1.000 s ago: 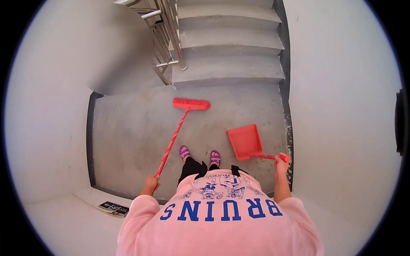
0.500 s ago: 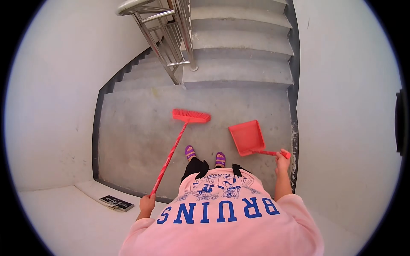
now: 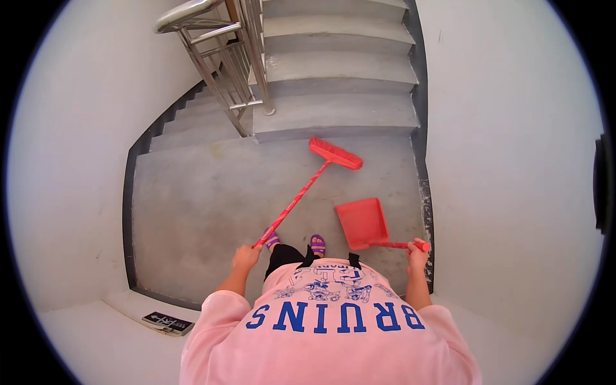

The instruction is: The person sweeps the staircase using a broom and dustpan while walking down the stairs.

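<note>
My left hand [image 3: 246, 258] is closed around the end of a red broom's handle [image 3: 294, 200]. The pole slants forward and to the right, and the bristled broom head [image 3: 336, 154] is at the floor near the foot of the upward steps. On the right, my right hand [image 3: 417, 254] grips the short handle of a red dustpan [image 3: 363, 222]. The dustpan lies below and right of the broom head, apart from it, its wide edge facing the stairs. Whether its underside touches the floor I cannot tell.
Grey steps [image 3: 337, 70] rise ahead, and others [image 3: 199, 122] lead down at the left. A metal railing [image 3: 221, 70] stands between them. White walls flank the landing [image 3: 192, 212]. My feet in purple sandals [image 3: 317, 245] are close behind the tools. An exit sign [image 3: 168, 322] is at lower left.
The broom head has swung right and forward toward the steps, its pole now more slanted. My left hand has moved up and right with it. The dustpan has shifted only slightly.
</note>
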Action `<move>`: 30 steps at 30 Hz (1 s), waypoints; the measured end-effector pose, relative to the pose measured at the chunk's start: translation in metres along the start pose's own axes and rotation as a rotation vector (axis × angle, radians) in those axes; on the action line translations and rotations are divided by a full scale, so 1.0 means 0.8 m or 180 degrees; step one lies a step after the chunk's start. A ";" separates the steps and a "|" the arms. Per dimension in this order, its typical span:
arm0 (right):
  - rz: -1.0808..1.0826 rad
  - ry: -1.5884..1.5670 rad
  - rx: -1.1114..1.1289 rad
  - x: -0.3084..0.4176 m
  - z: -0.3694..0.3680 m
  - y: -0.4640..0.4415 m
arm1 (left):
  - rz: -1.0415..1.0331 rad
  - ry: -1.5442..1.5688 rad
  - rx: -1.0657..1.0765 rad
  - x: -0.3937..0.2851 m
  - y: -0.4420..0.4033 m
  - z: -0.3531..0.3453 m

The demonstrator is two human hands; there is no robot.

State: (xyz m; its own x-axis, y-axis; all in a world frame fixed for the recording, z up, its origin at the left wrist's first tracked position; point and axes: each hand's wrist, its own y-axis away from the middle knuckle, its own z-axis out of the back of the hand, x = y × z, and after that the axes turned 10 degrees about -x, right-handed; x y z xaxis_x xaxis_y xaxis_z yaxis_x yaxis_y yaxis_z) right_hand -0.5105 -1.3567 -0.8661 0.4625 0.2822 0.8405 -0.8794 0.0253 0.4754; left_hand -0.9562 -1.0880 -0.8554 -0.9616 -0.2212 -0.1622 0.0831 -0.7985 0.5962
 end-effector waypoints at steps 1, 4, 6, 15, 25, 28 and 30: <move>0.0003 0.0044 -0.0033 0.000 0.004 0.002 | -0.0051 -0.0029 -0.0020 -0.006 -0.011 -0.006; -0.0034 0.0050 -0.0121 0.005 0.011 0.006 | 0.0119 0.0066 0.0085 -0.019 -0.032 -0.006; -0.0042 0.0051 -0.0119 0.007 0.013 0.005 | 0.0153 0.0109 -0.0045 -0.018 -0.028 -0.001; -0.0003 0.0102 0.0060 0.016 0.002 -0.003 | 0.0840 0.0966 -0.0183 0.057 -0.030 -0.029; 0.0090 0.0195 0.0395 0.039 -0.045 -0.009 | 0.1347 0.1264 -0.0255 0.164 0.063 -0.025; 0.0130 0.0253 0.0496 0.037 -0.061 -0.014 | 0.1520 0.1373 -0.0203 0.193 0.102 -0.029; 0.0102 0.0301 0.0518 0.043 -0.072 -0.010 | 0.1590 0.1171 -0.0215 0.203 0.127 -0.026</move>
State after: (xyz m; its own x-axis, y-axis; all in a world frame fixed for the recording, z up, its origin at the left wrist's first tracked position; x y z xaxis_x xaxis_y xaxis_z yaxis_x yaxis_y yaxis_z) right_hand -0.4940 -1.2921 -0.8563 0.4151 0.3693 0.8314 -0.8601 -0.1385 0.4909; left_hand -1.0983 -1.2168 -0.8379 -0.6503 -0.7459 -0.1441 0.5275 -0.5798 0.6209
